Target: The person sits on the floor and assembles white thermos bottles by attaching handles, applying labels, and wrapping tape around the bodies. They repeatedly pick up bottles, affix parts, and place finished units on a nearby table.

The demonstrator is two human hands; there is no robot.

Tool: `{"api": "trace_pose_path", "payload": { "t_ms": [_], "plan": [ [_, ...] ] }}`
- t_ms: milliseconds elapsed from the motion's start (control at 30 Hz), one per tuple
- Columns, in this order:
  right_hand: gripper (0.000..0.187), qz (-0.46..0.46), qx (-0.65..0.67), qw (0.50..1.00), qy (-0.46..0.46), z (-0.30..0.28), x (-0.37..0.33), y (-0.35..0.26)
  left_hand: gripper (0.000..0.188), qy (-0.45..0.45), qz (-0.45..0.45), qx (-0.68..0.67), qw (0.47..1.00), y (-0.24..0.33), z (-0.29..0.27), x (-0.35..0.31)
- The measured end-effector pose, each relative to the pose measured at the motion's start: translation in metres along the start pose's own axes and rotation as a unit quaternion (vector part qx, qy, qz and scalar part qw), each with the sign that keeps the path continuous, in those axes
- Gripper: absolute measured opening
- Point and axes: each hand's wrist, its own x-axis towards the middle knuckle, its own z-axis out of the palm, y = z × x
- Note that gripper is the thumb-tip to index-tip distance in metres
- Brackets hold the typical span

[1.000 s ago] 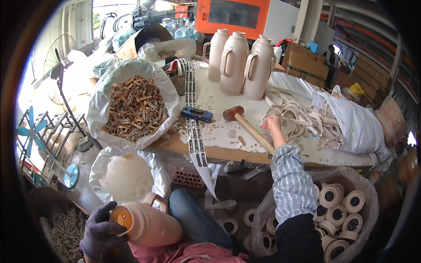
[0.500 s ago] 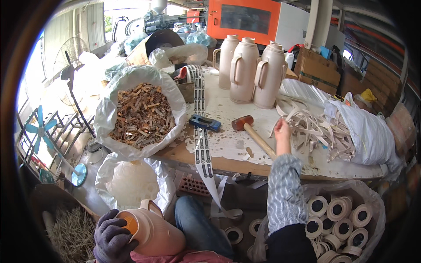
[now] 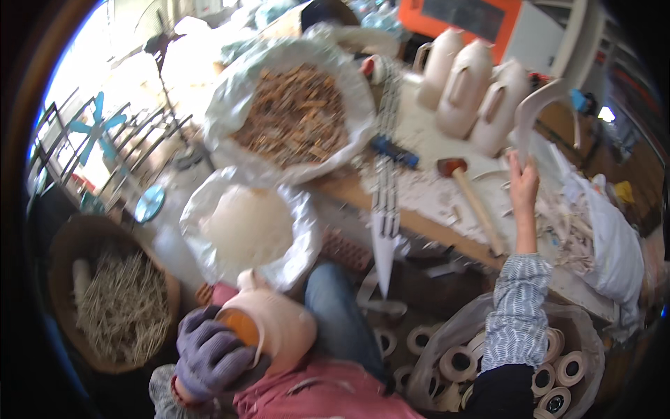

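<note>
My left hand [image 3: 213,349], in a grey-purple glove, grips the open rim of a pinkish-beige thermos jug shell [image 3: 283,328], which lies tilted across my lap. Its handle points up and an orange inside shows at its mouth. My bare right hand [image 3: 523,183] is raised over the right side of the table, closed on the lower end of a curved pale plastic strip [image 3: 536,105]. Beneath it, more such strips [image 3: 576,234] spill from a white sack [image 3: 613,241]. A mallet [image 3: 474,202] with a reddish head and wooden handle lies left of that hand.
Three beige thermos jugs [image 3: 464,87] stand at the back of the table. A blue tool [image 3: 394,151] rests across a long band of metal pieces [image 3: 385,202]. Sacks of brown scraps [image 3: 296,115] and ring-shaped parts [image 3: 460,363] flank me. A bin of thin sticks [image 3: 122,300] stands lower left.
My right hand has lifted a pale strip up from the pile. The view has tilted and swung, shifting the table up and right. My left hand still holds the thermos jug shell.
</note>
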Motion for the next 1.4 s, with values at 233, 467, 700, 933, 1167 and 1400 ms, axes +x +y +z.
{"api": "trace_pose_path", "payload": {
  "t_ms": [233, 467, 700, 933, 1167, 1400],
  "plan": [
    [0.026, 0.166, 0.634, 0.736, -0.17, 0.045, -0.07, -0.241, 0.028, -0.01, -0.028, -0.016, 0.999, 0.019, -0.007, -0.018],
    [0.022, 0.416, 0.736, 0.5, -0.188, 0.047, -0.149, -0.366, 0.03, -0.076, 0.015, -0.028, 0.997, 0.021, -0.017, -0.042],
    [0.029, 0.466, 0.65, 0.558, -0.221, 0.038, -0.172, -0.374, 0.026, -0.011, 0.034, -0.017, 0.999, 0.024, -0.009, -0.062],
    [0.023, 0.401, 0.673, 0.562, -0.265, 0.026, -0.184, -0.383, 0.05, 0.17, -0.238, -0.123, 0.948, 0.016, -0.006, -0.075],
    [0.028, 0.361, 0.641, 0.534, -0.416, 0.024, -0.191, -0.383, 0.035, 0.101, -0.564, -0.558, 0.6, -0.004, 0.015, -0.085],
    [0.03, 0.405, 0.649, 0.496, -0.41, 0.016, -0.191, -0.359, 0.025, 0.118, -0.574, -0.658, 0.473, 0.021, 0.031, -0.086]
  ]
}}
